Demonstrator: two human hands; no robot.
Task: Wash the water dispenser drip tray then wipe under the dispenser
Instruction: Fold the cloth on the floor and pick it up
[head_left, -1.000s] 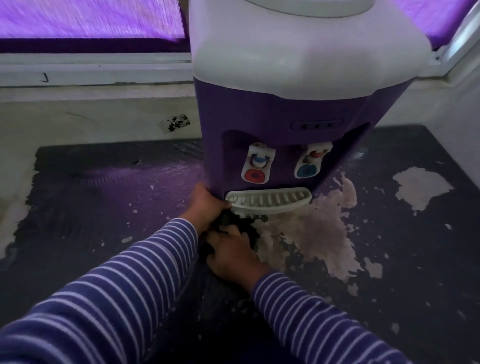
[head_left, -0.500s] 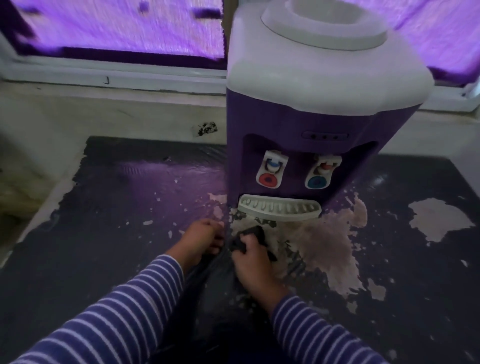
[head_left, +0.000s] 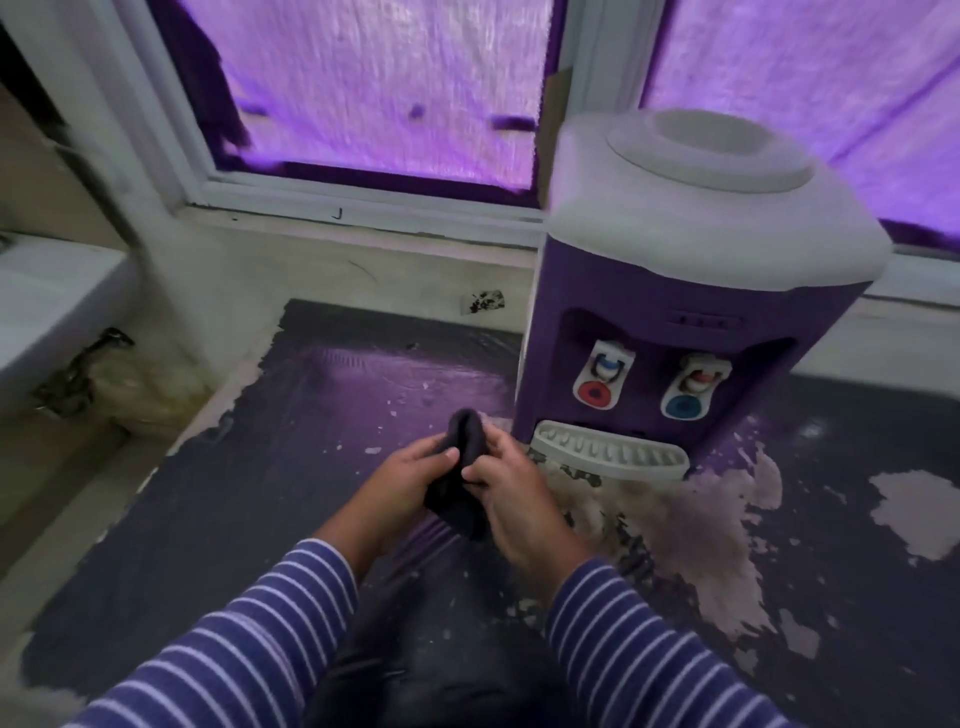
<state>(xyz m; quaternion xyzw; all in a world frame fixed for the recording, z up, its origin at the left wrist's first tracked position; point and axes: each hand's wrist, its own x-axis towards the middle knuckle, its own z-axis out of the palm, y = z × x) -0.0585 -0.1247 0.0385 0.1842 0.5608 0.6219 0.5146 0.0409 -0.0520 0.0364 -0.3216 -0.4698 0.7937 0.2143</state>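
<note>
A purple water dispenser (head_left: 670, 291) with a white top stands on the dark counter at the right, red and blue taps on its front. Its white slotted drip tray (head_left: 610, 456) sits in place at the dispenser's foot. A dark cloth (head_left: 460, 480) is held above the counter, left of the tray and clear of the dispenser. My left hand (head_left: 402, 488) grips the cloth from the left and my right hand (head_left: 514, 499) grips it from the right, thumbs near its bunched top.
The dark counter covering (head_left: 270, 467) is peeling, with pale bare patches (head_left: 691, 535) in front of and right of the dispenser. A white-framed window (head_left: 374, 93) with purple covering runs behind. A white basin (head_left: 41, 301) lies at far left, beyond the counter edge.
Both hands have drawn back from the dispenser's base and lifted the cloth off the counter; the left hand now holds it too. The view has pulled back and shifted left.
</note>
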